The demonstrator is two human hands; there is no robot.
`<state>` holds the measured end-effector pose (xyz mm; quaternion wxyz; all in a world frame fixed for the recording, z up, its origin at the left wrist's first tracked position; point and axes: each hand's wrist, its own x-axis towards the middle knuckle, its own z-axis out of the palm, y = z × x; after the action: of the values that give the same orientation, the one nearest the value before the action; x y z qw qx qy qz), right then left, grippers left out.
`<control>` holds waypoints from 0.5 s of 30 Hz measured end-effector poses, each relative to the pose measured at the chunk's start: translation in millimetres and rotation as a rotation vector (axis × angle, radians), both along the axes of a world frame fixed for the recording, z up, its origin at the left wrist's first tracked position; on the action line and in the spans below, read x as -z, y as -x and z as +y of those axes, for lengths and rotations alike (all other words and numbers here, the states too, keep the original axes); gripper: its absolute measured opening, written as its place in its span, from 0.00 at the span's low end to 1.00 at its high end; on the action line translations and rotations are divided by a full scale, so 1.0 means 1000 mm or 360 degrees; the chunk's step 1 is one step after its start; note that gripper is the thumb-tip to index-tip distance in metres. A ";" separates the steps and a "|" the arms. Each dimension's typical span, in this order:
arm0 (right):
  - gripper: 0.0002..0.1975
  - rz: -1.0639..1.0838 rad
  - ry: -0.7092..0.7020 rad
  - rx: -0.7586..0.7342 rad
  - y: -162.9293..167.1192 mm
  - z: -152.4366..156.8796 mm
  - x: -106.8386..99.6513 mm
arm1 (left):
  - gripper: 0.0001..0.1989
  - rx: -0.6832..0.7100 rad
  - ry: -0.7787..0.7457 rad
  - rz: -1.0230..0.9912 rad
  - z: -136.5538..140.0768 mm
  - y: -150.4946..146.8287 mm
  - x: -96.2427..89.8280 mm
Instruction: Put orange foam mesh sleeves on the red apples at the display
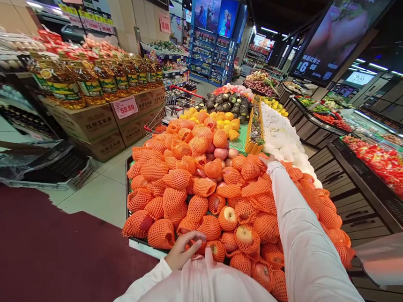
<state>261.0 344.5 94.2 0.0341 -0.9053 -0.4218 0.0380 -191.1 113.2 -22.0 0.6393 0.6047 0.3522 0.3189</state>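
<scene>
A wide heap of apples in orange foam nets fills the display in front of me; several show bare skin through the net openings. My left hand hovers by the near edge of the heap, close to my jacket, fingers loosely curved and apart with nothing in them. My right arm, in a white sleeve, stretches across the right side of the heap. At its end my right hand rests among netted apples near the far edge; its fingertips are small and partly hidden, so any hold is unclear.
Yellow fruit, dark netted fruit and white-netted fruit lie beyond the apples. A shopping cart stands behind at left. Oil bottles top cardboard boxes. A plastic bag shows at lower right.
</scene>
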 end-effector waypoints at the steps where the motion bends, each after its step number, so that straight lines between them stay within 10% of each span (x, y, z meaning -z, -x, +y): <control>1: 0.36 0.0022 0.0007 -0.0009 -0.001 -0.002 0.002 | 0.10 -0.0011 0.0013 -0.0001 -0.001 0.000 -0.001; 15: 0.40 -0.0065 -0.0049 -0.0635 0.076 0.004 -0.028 | 0.12 -0.0034 0.0013 0.0094 0.004 -0.002 0.001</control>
<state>184.7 348.8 122.1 0.0312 -0.8036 -0.5940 0.0194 -188.9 117.1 -23.0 0.6275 0.6074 0.3785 0.3065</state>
